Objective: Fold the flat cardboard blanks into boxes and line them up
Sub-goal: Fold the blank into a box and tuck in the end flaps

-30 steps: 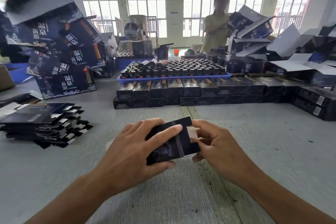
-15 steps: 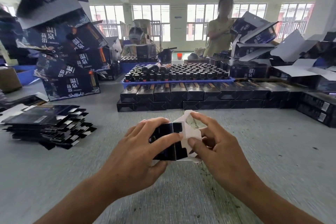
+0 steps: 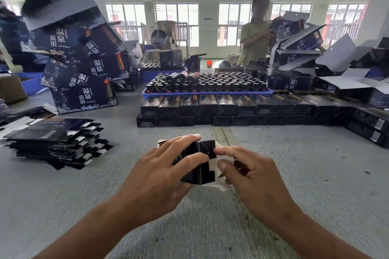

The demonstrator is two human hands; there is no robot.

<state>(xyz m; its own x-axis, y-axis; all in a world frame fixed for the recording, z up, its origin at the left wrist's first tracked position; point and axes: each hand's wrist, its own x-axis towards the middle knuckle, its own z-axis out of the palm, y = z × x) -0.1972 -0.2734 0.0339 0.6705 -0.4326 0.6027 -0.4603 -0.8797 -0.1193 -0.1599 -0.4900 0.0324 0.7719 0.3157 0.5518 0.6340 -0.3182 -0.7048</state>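
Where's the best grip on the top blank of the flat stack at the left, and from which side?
Probably the top blank's near-right edge, coming from the right. The stack of blanks is fanned, so flap tabs jut out there and a pinch can catch one sheet. Its flat face offers nothing to grip. Both left hand and right hand are busy with the half-folded box.

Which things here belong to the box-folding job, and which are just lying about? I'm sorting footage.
Job:
- half-folded box, held by left hand and right hand
- stack of flat blanks
- rows of folded boxes

Lying about:
- blue tray of bottles
- large printed cartons
- red cup
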